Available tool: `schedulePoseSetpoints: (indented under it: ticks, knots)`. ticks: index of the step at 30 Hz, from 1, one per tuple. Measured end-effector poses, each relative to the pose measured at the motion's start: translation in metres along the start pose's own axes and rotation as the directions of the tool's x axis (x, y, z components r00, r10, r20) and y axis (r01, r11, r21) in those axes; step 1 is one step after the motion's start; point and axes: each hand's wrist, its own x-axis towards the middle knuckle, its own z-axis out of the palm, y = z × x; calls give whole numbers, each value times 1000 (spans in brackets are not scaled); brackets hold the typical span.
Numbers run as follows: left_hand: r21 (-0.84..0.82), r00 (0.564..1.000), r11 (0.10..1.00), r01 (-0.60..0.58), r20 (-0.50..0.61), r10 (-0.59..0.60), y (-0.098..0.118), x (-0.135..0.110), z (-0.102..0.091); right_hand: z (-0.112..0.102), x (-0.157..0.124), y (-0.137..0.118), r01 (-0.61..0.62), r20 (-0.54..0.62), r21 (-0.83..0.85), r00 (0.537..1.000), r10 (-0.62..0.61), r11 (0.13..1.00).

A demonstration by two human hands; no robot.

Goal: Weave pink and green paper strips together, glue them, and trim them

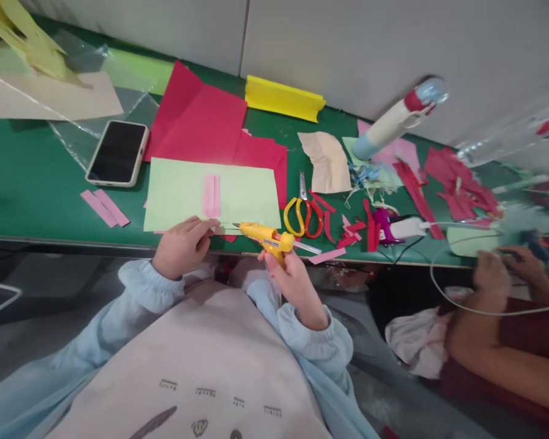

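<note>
My right hand (293, 277) is closed round the handle of a yellow glue gun (268, 236), whose nozzle points left toward my left hand. My left hand (183, 244) rests at the table's front edge, fingers curled and pinched on the lower edge of a light green paper sheet (238, 192). A pink paper strip (211, 195) lies on that sheet just above my left fingers. Red paper sheets (201, 119) lie behind the green sheet.
A phone (118, 152) lies screen-up at the left, with pink strips (105, 207) near it. Yellow and red scissors (304, 213), red scraps, a folded yellow paper (283, 97), a second glue gun (396, 228) and a bottle (398, 119) lie to the right. Another person's hands (507, 268) work at the far right.
</note>
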Motion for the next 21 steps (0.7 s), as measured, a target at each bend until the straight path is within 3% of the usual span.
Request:
schedulePoseSetpoints:
  ticks: [7, 21]
  knots:
    - [-19, 999, 1000, -14, 38, 14, -4, -2, 2, 19, 3, -10, 26, 81, -203, 997, -10, 979]
    - [-92, 999, 995, -40, 24, 42, -7, -4, 4, 31, 1, -9, 11, 67, -303, 998, 10, 953]
